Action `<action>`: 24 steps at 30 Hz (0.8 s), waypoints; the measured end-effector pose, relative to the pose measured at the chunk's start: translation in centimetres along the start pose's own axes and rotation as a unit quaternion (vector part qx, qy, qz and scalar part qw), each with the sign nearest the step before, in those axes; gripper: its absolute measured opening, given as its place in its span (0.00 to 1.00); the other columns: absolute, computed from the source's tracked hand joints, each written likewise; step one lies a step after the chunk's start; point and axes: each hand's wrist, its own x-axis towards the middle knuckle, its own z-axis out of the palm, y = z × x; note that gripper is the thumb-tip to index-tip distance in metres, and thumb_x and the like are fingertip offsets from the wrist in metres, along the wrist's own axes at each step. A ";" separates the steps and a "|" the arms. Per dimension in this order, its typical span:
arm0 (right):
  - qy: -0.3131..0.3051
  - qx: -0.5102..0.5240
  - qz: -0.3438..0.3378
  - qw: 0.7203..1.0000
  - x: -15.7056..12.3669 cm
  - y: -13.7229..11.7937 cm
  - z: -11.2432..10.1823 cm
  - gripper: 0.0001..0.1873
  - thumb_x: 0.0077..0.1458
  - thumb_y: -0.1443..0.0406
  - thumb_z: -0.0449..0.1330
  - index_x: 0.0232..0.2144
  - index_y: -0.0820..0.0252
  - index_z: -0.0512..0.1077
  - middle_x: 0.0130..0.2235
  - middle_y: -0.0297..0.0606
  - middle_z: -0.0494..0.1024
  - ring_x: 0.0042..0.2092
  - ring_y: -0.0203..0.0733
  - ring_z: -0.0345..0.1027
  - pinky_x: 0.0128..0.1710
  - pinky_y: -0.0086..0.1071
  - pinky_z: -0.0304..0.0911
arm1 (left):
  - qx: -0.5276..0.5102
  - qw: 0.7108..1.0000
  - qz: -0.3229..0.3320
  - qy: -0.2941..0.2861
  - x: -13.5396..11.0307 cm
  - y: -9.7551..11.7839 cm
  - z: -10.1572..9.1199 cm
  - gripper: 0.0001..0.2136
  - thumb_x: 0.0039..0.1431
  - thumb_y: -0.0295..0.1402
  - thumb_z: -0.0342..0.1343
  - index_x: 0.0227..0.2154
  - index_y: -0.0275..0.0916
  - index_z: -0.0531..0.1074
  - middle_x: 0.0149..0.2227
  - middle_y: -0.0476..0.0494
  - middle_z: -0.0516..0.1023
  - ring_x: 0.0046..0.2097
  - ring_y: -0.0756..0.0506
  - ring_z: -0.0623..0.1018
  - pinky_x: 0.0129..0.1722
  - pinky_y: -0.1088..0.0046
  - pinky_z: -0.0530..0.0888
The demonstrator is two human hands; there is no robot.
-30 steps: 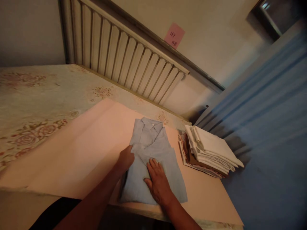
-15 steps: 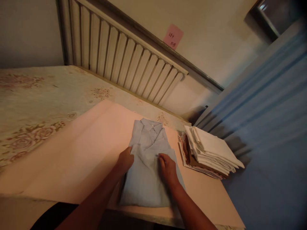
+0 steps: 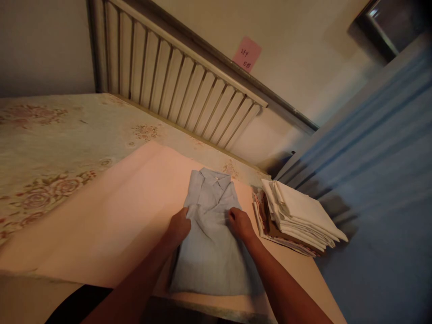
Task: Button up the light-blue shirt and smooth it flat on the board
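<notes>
A light blue collared shirt point(image 3: 211, 252) lies front up in a long, narrow shape on a pink sheet, its collar pointing away from me. My left hand point(image 3: 180, 225) is closed on the shirt's left edge, about midway along. Across from it, my right hand point(image 3: 240, 221) pinches the fabric near the right edge at about the same height. Creases run through the cloth between both hands. The fingertips are partly hidden by the hands themselves.
The pink sheet point(image 3: 111, 216) covers part of a flowered tablecloth point(image 3: 60, 148). To the right stands a stack of folded white and brown cloth point(image 3: 303, 216), beside a blue curtain point(image 3: 378, 216). A radiator point(image 3: 175, 85) lines the wall behind, under a pink note point(image 3: 247, 54).
My right hand has moved outward and slightly up, from the shirt's middle to its right edge. My left hand stays at the left edge. The view has shifted slightly.
</notes>
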 end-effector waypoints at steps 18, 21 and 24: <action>0.037 0.061 0.004 0.997 -0.6 -0.1 0.8 0.09 0.53 0.69 0.51 0.27 0.59 0.72 0.30 0.35 0.75 0.33 0.37 0.66 0.36 0.28 0.57 | 0.008 1.000 -0.008 0.000 -0.2 0.3 -0.2 0.18 0.52 0.21 0.46 0.44 0.37 0.72 0.44 0.39 0.79 0.47 0.43 0.77 0.44 0.73 0.70; 0.067 0.056 0.038 0.995 -0.2 0.3 0.6 0.09 0.52 0.68 0.51 0.26 0.58 0.71 0.29 0.35 0.74 0.32 0.37 0.66 0.35 0.28 0.57 | 0.001 1.000 -0.010 -0.003 -0.2 0.5 -0.3 0.18 0.51 0.20 0.45 0.44 0.36 0.72 0.43 0.39 0.79 0.46 0.43 0.77 0.42 0.73 0.70; 0.094 0.046 0.078 0.991 0.1 0.5 0.6 0.09 0.53 0.67 0.50 0.27 0.57 0.70 0.27 0.34 0.74 0.30 0.38 0.66 0.33 0.29 0.57 | -0.004 1.000 -0.013 -0.004 -0.2 0.6 -0.4 0.19 0.51 0.20 0.46 0.44 0.36 0.72 0.43 0.39 0.80 0.46 0.43 0.78 0.42 0.73 0.71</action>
